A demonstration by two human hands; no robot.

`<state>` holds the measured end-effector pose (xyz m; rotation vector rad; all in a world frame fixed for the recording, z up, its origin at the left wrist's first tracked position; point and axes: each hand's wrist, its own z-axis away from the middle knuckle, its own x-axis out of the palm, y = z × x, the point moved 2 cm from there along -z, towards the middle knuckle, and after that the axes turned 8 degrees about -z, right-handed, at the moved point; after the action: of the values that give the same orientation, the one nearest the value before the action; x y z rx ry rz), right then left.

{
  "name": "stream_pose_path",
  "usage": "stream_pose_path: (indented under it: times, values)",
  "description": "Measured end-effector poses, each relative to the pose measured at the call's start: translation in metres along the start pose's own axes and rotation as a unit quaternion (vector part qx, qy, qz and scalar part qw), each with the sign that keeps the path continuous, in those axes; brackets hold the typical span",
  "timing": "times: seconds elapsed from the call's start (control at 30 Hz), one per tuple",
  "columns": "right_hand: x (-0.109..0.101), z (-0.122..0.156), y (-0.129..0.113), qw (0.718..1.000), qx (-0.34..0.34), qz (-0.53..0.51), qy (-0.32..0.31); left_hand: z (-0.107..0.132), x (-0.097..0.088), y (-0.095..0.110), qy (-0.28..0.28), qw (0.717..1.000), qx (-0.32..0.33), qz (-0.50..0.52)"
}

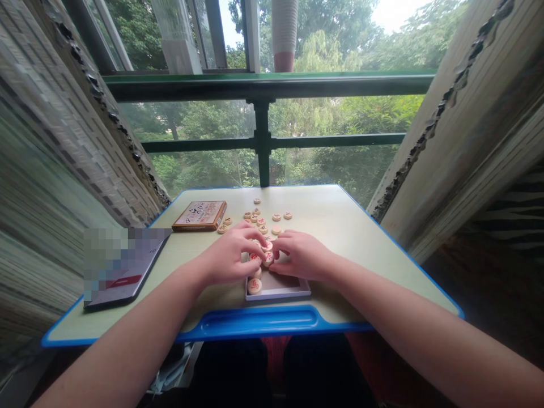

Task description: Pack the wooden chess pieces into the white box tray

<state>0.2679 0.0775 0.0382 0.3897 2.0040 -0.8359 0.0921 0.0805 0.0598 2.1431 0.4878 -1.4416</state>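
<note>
My left hand (233, 254) and my right hand (300, 255) meet over the far end of a shallow white box tray (284, 291) on the small table (361, 238). Both hands have their fingers curled and pinched around round wooden chess pieces (267, 259) held between them. One more round piece (254, 286) lies flat in the tray's near left corner. Several loose wooden pieces (266, 218) with red or dark marks lie scattered on the table just beyond my fingers.
A flat wooden box lid (199, 215) lies at the back left. A dark phone or tablet (127, 275) rests at the table's left edge. The table has a blue rim with a groove (259, 320) at the front. A green window railing (262, 141) stands behind; woven curtains hang either side.
</note>
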Motion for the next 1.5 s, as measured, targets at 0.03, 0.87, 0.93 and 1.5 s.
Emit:
stream_pose_path:
  times: [0.03, 0.87, 0.93, 1.5]
  values:
    - [0.0, 0.0, 0.0, 1.0, 0.002, -0.001, 0.0, 0.0, 0.0, 0.0, 0.001, 1.0, 0.0, -0.001]
    - [-0.004, 0.0, 0.0, 1.0, 0.018, -0.013, -0.012, 0.0, 0.0, -0.003, 0.007, 1.0, 0.0, 0.001]
    - [-0.004, 0.0, 0.0, 1.0, 0.018, -0.011, -0.013, 0.0, -0.001, -0.004, 0.023, 1.0, -0.002, 0.006]
    - [-0.009, -0.001, -0.001, 0.999, 0.017, -0.04, -0.006, -0.001, -0.001, -0.011, 0.08, 0.996, -0.033, 0.012]
